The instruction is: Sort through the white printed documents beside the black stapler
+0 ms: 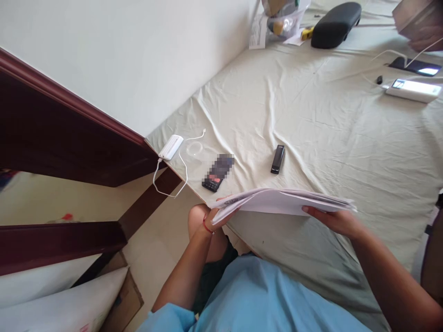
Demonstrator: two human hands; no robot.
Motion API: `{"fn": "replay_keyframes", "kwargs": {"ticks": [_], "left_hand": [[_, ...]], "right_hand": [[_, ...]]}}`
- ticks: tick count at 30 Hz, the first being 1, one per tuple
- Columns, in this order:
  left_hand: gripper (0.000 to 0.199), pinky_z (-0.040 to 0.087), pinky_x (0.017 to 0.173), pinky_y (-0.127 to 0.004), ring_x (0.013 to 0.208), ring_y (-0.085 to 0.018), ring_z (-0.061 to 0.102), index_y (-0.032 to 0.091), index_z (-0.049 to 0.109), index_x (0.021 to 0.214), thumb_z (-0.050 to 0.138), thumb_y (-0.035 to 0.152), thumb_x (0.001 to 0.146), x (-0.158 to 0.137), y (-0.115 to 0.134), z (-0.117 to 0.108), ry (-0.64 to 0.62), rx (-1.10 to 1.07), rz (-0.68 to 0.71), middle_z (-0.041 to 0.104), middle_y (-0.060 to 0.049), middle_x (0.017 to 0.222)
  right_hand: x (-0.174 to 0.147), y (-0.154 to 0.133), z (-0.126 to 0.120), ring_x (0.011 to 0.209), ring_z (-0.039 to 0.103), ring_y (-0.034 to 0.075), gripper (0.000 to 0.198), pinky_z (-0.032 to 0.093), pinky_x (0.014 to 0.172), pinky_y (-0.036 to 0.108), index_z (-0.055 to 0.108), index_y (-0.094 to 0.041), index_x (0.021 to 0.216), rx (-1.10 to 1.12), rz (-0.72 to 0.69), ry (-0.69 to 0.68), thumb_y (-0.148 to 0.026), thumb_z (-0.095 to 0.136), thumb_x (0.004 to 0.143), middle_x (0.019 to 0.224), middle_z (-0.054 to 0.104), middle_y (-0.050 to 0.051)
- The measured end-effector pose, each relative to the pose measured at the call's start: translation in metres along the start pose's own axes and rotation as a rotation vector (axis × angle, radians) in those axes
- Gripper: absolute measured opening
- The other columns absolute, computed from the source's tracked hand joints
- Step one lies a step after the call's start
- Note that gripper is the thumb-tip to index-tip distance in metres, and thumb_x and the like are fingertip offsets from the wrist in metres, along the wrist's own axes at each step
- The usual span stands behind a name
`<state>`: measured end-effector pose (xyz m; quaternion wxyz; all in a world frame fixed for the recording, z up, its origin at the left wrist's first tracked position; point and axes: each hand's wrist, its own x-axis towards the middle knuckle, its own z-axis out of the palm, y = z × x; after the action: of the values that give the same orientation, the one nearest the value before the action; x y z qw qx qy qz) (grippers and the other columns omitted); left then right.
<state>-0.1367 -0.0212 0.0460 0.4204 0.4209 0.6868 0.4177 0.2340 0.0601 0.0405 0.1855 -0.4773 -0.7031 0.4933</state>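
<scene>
A stack of white paper sheets (277, 203) is held between my two hands, bowed upward in the middle. My left hand (221, 216), with a red string at the wrist, grips its left end; most of those fingers are hidden by the paper. At the right end, my right hand (334, 220) pinches the sheets, thumb on the near side and fingers behind. Just beyond the paper, a small black stapler (278, 159) lies on the pale bedsheet (249, 110). Left of it is a dark phone (218, 173), its screen blurred out.
A white power bank (171, 147) with a looped cable sits at the bed's left edge. Farther off are a black case (335, 25), a plastic bag (285, 20), another power bank (411, 90) and a charging phone (415, 66). Part of another person (420, 20) shows top right.
</scene>
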Motion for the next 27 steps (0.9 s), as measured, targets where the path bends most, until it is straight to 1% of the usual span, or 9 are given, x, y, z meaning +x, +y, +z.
{"fn": "replay_keyframes", "kwargs": {"ticks": [3,7,11,14,16,20,23,25,27], "left_hand": [[0.046,0.053,0.106,-0.053,0.109,-0.036,0.070,0.019,0.080,0.099,0.087,0.053,0.068,-0.006,-0.012,0.006,-0.025,-0.021,-0.040,0.080,-0.012,0.105],[0.077,0.060,0.094,-0.047,0.100,-0.029,0.072,0.016,0.072,0.122,0.086,0.065,0.064,-0.011,-0.019,0.020,-0.071,-0.286,-0.118,0.077,-0.015,0.117],[0.080,0.059,0.095,-0.041,0.102,-0.027,0.073,0.018,0.071,0.128,0.088,0.064,0.065,-0.016,-0.017,0.032,-0.075,-0.422,-0.155,0.077,-0.013,0.120],[0.073,0.059,0.097,-0.041,0.102,-0.027,0.073,0.016,0.071,0.127,0.083,0.064,0.073,-0.018,-0.013,0.033,-0.092,-0.422,-0.171,0.077,-0.013,0.120],[0.067,0.059,0.095,-0.039,0.100,-0.027,0.074,0.014,0.074,0.121,0.080,0.064,0.077,-0.018,-0.011,0.031,-0.135,-0.377,-0.186,0.079,-0.014,0.116],[0.058,0.059,0.086,-0.037,0.095,-0.028,0.074,0.012,0.078,0.109,0.076,0.063,0.081,-0.020,-0.005,0.026,-0.255,-0.224,-0.190,0.080,-0.015,0.105],[0.052,0.059,0.082,-0.035,0.095,-0.028,0.074,0.013,0.079,0.105,0.074,0.060,0.085,-0.025,0.007,0.025,-0.342,-0.126,-0.149,0.081,-0.013,0.099],[0.049,0.059,0.080,-0.034,0.093,-0.027,0.073,0.013,0.079,0.105,0.070,0.058,0.088,-0.029,0.015,0.025,-0.411,-0.083,-0.133,0.080,-0.011,0.096],[0.047,0.058,0.076,-0.032,0.089,-0.026,0.072,0.013,0.079,0.104,0.067,0.057,0.091,-0.032,0.022,0.023,-0.476,-0.040,-0.119,0.080,-0.011,0.096]], "right_hand": [[-0.003,0.002,0.000,0.085,0.074,0.030,0.045,0.063,0.073,0.039,0.080,-0.022,0.089,0.176,0.127,0.038,-0.066,0.075,0.080,0.090,0.079,0.005],[-0.013,0.005,0.000,0.087,0.075,0.030,0.054,0.064,0.071,0.037,0.077,-0.019,0.101,0.533,0.340,-0.010,-0.060,0.089,0.069,0.103,0.080,0.009],[-0.018,0.014,0.003,0.083,0.076,0.028,0.055,0.065,0.068,0.037,0.075,-0.019,0.103,0.647,0.449,-0.036,-0.057,0.092,0.066,0.102,0.080,0.011],[-0.014,0.020,0.002,0.085,0.076,0.030,0.054,0.065,0.070,0.039,0.074,-0.019,0.105,0.587,0.410,-0.029,-0.061,0.086,0.073,0.104,0.079,0.012],[-0.006,0.019,-0.003,0.093,0.075,0.031,0.053,0.064,0.079,0.042,0.072,-0.021,0.115,0.443,0.290,0.080,-0.062,0.077,0.082,0.109,0.078,0.012],[0.010,-0.008,-0.016,0.113,0.070,0.032,0.050,0.056,0.103,0.051,0.063,-0.026,0.136,-0.084,-0.060,0.652,-0.052,0.066,0.094,0.130,0.070,0.013],[0.019,-0.042,-0.018,0.123,0.065,0.031,0.040,0.050,0.109,0.048,0.064,-0.026,0.137,-0.307,-0.407,0.560,-0.041,0.062,0.099,0.133,0.067,0.012],[0.025,-0.062,-0.015,0.125,0.064,0.030,0.044,0.051,0.106,0.046,0.061,-0.027,0.142,-0.363,-0.530,0.239,-0.039,0.060,0.100,0.135,0.067,0.011],[0.030,-0.076,-0.011,0.111,0.071,0.028,0.042,0.056,0.094,0.041,0.066,-0.030,0.138,-0.378,-0.545,-0.068,-0.043,0.062,0.099,0.124,0.074,0.008]]}}
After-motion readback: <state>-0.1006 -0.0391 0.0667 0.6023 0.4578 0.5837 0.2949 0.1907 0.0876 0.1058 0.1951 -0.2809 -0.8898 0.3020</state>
